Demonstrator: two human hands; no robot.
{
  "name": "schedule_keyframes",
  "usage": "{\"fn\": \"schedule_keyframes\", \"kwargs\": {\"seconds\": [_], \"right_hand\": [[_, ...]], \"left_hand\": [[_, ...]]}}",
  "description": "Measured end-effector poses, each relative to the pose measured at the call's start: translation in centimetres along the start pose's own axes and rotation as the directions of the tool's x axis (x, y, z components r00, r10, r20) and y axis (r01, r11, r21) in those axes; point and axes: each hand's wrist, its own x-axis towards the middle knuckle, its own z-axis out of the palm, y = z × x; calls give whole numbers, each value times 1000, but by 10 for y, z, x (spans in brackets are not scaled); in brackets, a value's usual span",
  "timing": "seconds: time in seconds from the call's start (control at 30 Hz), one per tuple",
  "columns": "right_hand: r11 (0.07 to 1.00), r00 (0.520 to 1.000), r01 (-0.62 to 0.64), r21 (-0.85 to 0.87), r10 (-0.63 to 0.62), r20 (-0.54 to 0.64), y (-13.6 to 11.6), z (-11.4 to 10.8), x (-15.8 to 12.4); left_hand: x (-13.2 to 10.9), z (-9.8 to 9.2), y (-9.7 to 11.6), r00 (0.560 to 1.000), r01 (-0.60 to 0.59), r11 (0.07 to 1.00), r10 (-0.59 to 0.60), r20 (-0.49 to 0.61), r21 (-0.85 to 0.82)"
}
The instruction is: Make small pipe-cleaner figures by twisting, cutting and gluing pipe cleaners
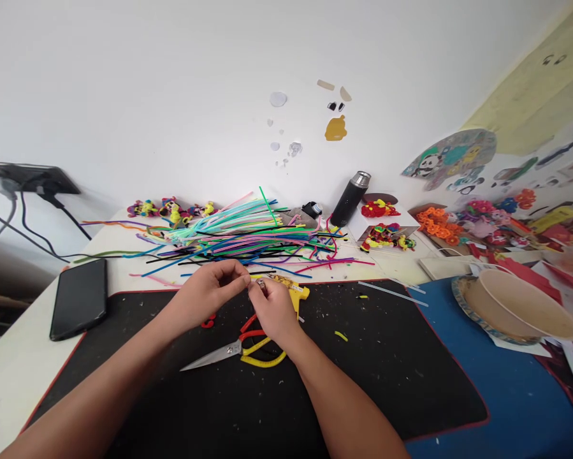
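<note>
**Two hands pinch a small piece over the black mat**

Head view: A black mat (386,357) covers the near part of the table. Behind it, a loose heap of coloured pipe cleaners (248,236) spreads across the tabletop, and a dark flask (349,199) leans at the heap's right end. A phone (79,296) lies face down at the mat's left edge. A pale bowl (520,306) sits tilted on a plate well to the right. Scissors (219,354) with red and yellow handles lie on the mat, their handles partly hidden under the right hand (274,312). A yellow glue gun (299,294) lies just behind that hand.

The left hand (210,290) and the right hand meet above the mat's far edge, fingers curled in narrow pinches. Between their fingertips is a small piece (261,286), dark and too small to identify. It sits at the right hand's fingertips, touching the left's, above the scissors and just left of the glue gun.
</note>
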Motion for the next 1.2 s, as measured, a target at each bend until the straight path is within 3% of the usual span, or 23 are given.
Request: {"fn": "schedule_keyframes", "kwargs": {"seconds": [0.17, 0.3, 0.4, 0.5, 0.6, 0.67, 0.93, 1.2], "right_hand": [[1000, 1000, -12, -26, 12, 8, 1, 0, 1], [1000, 1000, -17, -25, 17, 25, 1, -1, 0], [1000, 999, -17, -24, 17, 27, -1, -1, 0], [999, 999, -36, -36, 37, 19, -1, -1, 1], [999, 999, -32, -22, 32, 20, 0, -2, 1], [1000, 1000, -15, -14, 15, 19, 0, -2, 1], [999, 1000, 6, -36, -6, 19, 1, -2, -1], [995, 999, 22, -93, -20, 25, 5, -1, -2]], "left_hand": [[-3, 1, 0, 990, -137, 973, 142, -18, 188], [-1, -1, -4, 922, -348, 838, 388, -11, 420], [0, -1, -6, 883, -405, 749, 469, 13, 524], [-2, -1, -2, 924, -346, 812, 383, 20, 470], [-4, -2, 4, 987, -158, 951, 163, 5, 264], [-4, -3, 6, 999, -39, 993, 38, 9, 111], [3, -2, 9, 974, 220, 943, -199, 107, -249], [4, 2, 4, 953, 302, 889, -265, 149, -345]]}}
